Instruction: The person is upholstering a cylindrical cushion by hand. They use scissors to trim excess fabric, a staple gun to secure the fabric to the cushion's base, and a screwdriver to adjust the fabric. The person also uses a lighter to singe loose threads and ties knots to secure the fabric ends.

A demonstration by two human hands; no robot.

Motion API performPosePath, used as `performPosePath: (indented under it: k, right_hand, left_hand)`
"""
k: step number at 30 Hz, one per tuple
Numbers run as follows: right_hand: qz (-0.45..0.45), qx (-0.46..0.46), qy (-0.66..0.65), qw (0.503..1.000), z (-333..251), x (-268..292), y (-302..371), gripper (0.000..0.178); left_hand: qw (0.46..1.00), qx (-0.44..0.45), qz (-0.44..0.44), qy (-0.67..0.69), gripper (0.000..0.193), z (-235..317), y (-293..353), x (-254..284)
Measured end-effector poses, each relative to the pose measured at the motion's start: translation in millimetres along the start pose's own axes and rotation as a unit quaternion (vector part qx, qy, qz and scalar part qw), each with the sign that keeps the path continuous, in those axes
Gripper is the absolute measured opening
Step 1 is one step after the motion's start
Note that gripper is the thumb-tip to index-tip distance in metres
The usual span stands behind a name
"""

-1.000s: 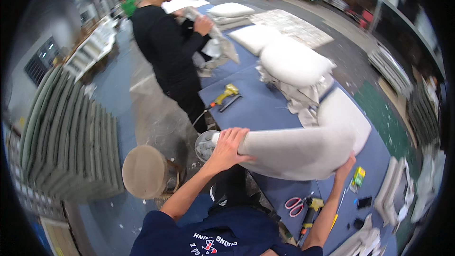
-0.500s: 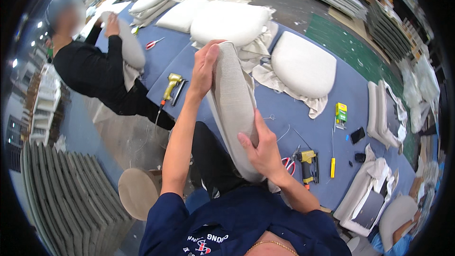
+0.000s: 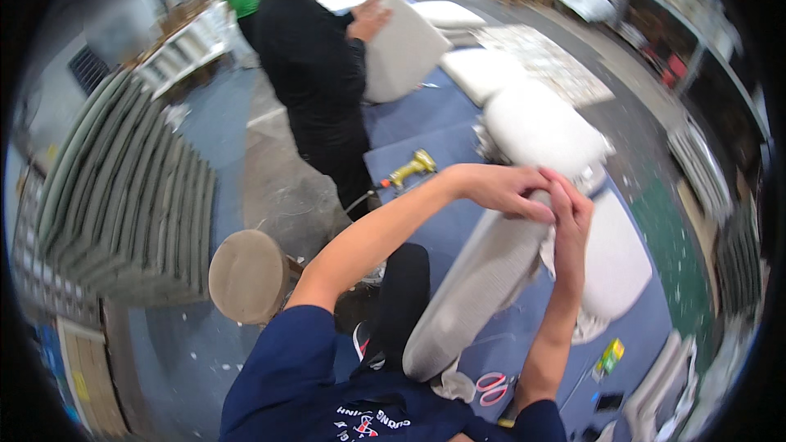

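A seat cushion (image 3: 479, 286) covered in light grey fabric stands on its edge before me, slanting from my lap to the far right. At its far end my left hand (image 3: 512, 192) is closed over the corner. Right beside it, my right hand (image 3: 571, 213) grips the same end from the right, the fingers of both hands meeting on the cover. Loose cloth (image 3: 453, 385) hangs at the cushion's near end. Red-handled scissors (image 3: 492, 389) lie on the blue table (image 3: 524, 344) close to that cloth.
Several white padded seats (image 3: 540, 127) line the table's far side. A yellow staple gun (image 3: 413, 165) lies beyond my left forearm. One co-worker (image 3: 311, 74) in black holds another cushion (image 3: 401, 49). On the left are a round stool (image 3: 248, 277) and stacked grey panels (image 3: 131, 196).
The view has swung left. My right hand has gone from the cushion's near side up to its far end, beside my left hand. The cushion now leans to the right in view.
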State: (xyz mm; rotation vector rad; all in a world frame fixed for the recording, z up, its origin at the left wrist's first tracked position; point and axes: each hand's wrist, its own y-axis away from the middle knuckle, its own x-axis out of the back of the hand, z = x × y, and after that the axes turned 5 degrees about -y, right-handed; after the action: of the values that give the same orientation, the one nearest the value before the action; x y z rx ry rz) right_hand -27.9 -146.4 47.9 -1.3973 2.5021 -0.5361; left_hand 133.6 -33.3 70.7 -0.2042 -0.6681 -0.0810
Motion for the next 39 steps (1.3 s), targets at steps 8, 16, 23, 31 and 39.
performPosePath:
  k: [8, 16, 23, 31, 39]
  right_hand:
    - [-0.009, 0.013, -0.002, 1.0, 17, -2, 2, 0.051]
    - [0.338, -0.173, 0.196, 0.904, 152, 166, 215, 0.064]
    - [0.272, -0.343, 0.693, 0.573, 256, 225, 545, 0.066]
    - [0.169, -0.335, 0.71, 0.597, 283, 229, 603, 0.064]
    - [0.097, -0.448, 0.445, 0.769, 204, 283, 518, 0.073]
  left_hand:
    - [0.979, 0.029, -0.118, -0.163, 0.073, 11, -18, 22]
    - [0.908, 0.153, -0.135, -0.365, 0.11, 25, -17, 41]
    - [0.914, 0.139, -0.135, -0.357, 0.108, 17, -5, 48]
    - [0.917, 0.172, -0.128, -0.336, 0.111, 17, -4, 55]
    - [0.931, 0.142, -0.082, -0.325, 0.111, 30, 11, 35]
